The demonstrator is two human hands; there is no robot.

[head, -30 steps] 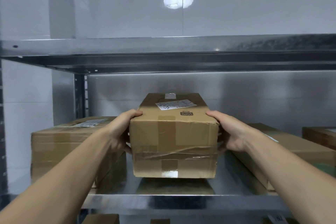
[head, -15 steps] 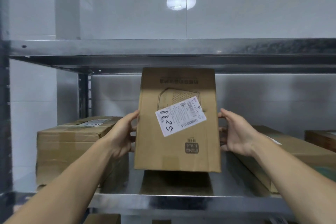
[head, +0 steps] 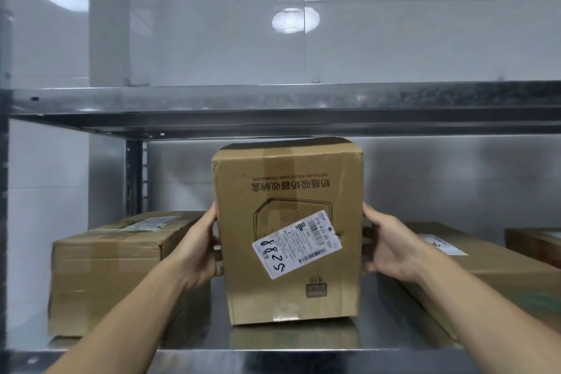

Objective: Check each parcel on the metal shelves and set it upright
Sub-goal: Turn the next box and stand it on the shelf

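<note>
Two bare forearms reach in from the bottom edge. The left hand (head: 202, 247) presses flat against the left side of a cardboard box (head: 288, 231), and the right hand (head: 390, 247) cups its right side, fingers wrapped behind. The box stands on end in the middle of the metal shelf (head: 394, 340), printing upside down, a white label (head: 297, 243) stuck on crooked. A larger box (head: 109, 270) lies to its left, a flat box (head: 491, 267) to its right. An upper shelf (head: 273, 106) runs across above.
</note>
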